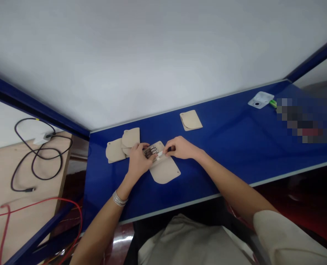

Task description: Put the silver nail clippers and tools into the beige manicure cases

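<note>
Closest in, a beige sleeve (287,239) is reaching over a glossy blue tabletop (229,176). The right hand (181,148) is pinching a white strip (160,155), while the left hand (139,160) is curling over dark metal pieces (150,151) on a rounded tan flap (164,171), grip unclear!

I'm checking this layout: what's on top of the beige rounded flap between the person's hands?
Dark metallic strips and a small white strip lie on the beige rounded flap, between the left hand and right hand. Fingers cover its upper part, hiding anything beneath them.
</note>
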Demonstrator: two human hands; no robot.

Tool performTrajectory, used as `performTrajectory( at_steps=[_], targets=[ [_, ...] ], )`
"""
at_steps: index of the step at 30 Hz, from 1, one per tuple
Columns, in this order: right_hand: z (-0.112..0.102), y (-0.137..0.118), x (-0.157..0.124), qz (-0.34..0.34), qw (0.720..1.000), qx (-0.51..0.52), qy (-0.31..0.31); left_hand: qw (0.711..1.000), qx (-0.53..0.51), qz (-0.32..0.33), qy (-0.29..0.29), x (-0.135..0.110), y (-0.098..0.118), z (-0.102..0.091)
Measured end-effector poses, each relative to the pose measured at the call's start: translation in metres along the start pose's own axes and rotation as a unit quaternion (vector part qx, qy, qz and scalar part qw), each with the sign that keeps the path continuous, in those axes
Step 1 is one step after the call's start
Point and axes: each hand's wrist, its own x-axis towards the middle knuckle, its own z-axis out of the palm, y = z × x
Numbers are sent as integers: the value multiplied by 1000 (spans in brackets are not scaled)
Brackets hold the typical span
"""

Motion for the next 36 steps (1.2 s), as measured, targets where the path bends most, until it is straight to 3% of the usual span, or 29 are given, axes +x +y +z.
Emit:
performTrajectory(
  at_steps=[29,36],
  targets=[
    [4,-2,-1,-22,1000,14,15,1000,7,15,-11,1,-1,0],
    [4,-1,-1,-24,999,20,12,996,44,74,-21,-4,2,-3]
  ],
)
